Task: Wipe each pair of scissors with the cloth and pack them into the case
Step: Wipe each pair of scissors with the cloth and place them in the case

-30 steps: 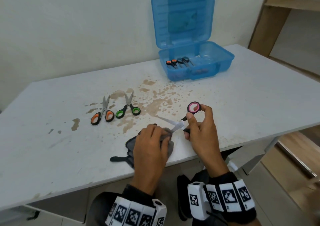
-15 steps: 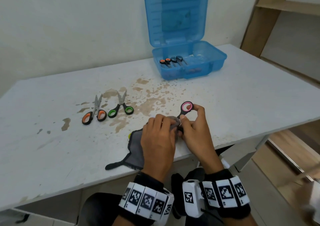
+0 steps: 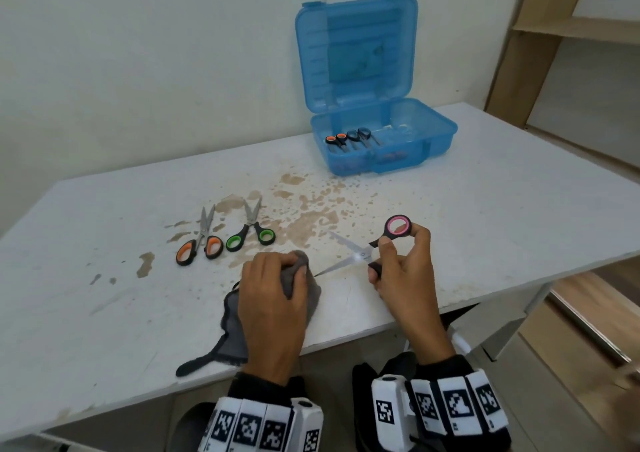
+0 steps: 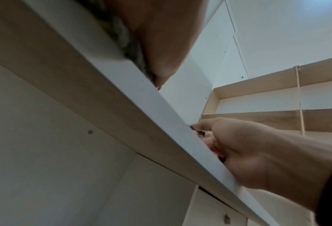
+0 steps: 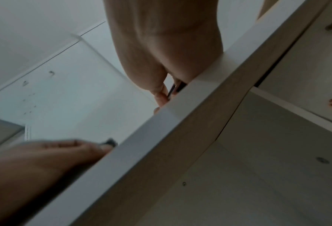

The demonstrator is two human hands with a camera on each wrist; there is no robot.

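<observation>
Head view: we see the left hand (image 3: pixel 273 307) bunching the grey cloth (image 3: pixel 304 290) at the table's (image 3: pixel 104 313) near edge, fingers curled over it, the cloth partly hidden beneath; just right of the cloth, the right hand (image 3: pixel 403 271) pinches the pink-handled scissors (image 3: pixel 360 252), blades spread, lower tip touching the cloth; wristband markers carry no readable text; blue case (image 3: pixel 440 132) open well behind the cloth.
Left wrist view: we see mostly table underside; fingers hidden.
Right wrist view: blurred; we cannot tell the grip.
</observation>
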